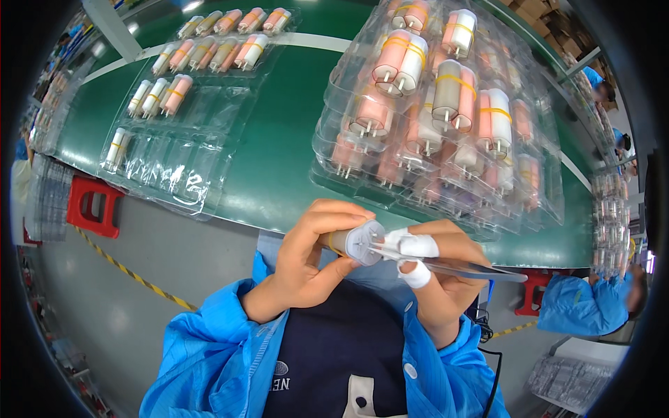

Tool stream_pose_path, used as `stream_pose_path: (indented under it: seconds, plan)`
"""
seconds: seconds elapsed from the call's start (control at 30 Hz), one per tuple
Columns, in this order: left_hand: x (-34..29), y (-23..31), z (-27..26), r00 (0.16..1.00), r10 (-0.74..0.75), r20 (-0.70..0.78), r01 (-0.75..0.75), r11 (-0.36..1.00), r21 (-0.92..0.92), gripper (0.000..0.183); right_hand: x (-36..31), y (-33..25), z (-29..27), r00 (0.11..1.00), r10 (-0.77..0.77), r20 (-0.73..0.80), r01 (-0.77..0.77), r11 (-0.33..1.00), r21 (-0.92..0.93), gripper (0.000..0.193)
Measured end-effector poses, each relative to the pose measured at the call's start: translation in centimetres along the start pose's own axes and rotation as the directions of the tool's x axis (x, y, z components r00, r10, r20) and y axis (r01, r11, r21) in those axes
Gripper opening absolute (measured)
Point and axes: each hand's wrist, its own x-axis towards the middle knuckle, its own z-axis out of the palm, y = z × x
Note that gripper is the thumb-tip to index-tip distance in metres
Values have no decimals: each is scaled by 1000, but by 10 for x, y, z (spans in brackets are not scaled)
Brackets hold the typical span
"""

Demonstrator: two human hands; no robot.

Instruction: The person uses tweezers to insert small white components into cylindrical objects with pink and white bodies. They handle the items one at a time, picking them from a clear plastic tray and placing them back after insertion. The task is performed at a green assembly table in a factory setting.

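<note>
My left hand (306,258) is closed round a grey banded cylinder pair (334,242), its clear capped end (364,242) turned to the right. Beside that end is my right hand (446,261), its thumb and fingertip wrapped in white coverings (418,246). Those fingers are pinched together, and small white prongs (382,245) show between them and the cap. Out of the right hand, a slim, pointed greyish tool (488,268) sticks out to the right; its exact kind is unclear. Both hands are just in front of the table's near edge.
A clear tray (171,157) on the green table (279,125) holds pink, white and grey banded pairs at the left. Stacked clear trays (334,150) with more pairs stand at the right. Red stools (95,207) are on the floor; a person in blue (582,304) is at far right.
</note>
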Motion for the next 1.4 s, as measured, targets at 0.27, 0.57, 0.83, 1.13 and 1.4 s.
stream_pose_path:
  seconds: [0.27,0.57,0.83,1.13,1.4]
  plan:
    - [2,1,0,999,-40,2,40,989,-144,43,-7,-2,0,995,21,-98,-18,999,32,21]
    - [0,3,2,996,-86,3,84,965,-248,43,-7,0,-1,994,29,-107,-27,999,17,20]
    - [1,6,-5,994,-60,87,62,998,-20,42,-3,2,-4,996,52,-70,-52,999,2,18]
    - [2,6,-7,993,-26,116,18,998,64,41,-1,4,-7,1000,25,-9,-26,998,-52,18]
    - [2,7,-6,993,-41,108,35,998,59,42,-2,4,-6,999,51,-19,-51,998,-39,18]
